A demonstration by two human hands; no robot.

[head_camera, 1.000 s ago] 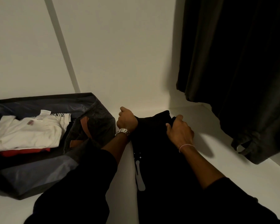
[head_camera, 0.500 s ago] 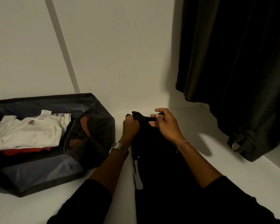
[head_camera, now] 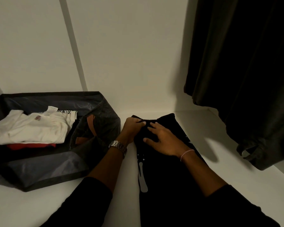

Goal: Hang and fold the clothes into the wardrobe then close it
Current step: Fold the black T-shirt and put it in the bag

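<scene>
storage bin (head_camera: 39, 176): dark fabric, far left on the white shelf (head_camera: 236, 145), holding a folded white shirt (head_camera: 31, 128) stacked on something red (head_camera: 31, 146)
left hand (head_camera: 131, 128): watch on the wrist, fingers curled tight, gripping the far edge of the black garment (head_camera: 167, 185)
black garment: flat on the shelf, just right of the bin, pale print near its left edge
right hand (head_camera: 166, 141): fingers spread apart, pressing flat on the garment
dark clothes (head_camera: 244, 63): hanging at far right

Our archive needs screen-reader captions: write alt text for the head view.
Both hands work a black garment on a white shelf: left hand grips its far edge, right hand rests flat on it. Left, a dark bin holds folded clothes.
</scene>
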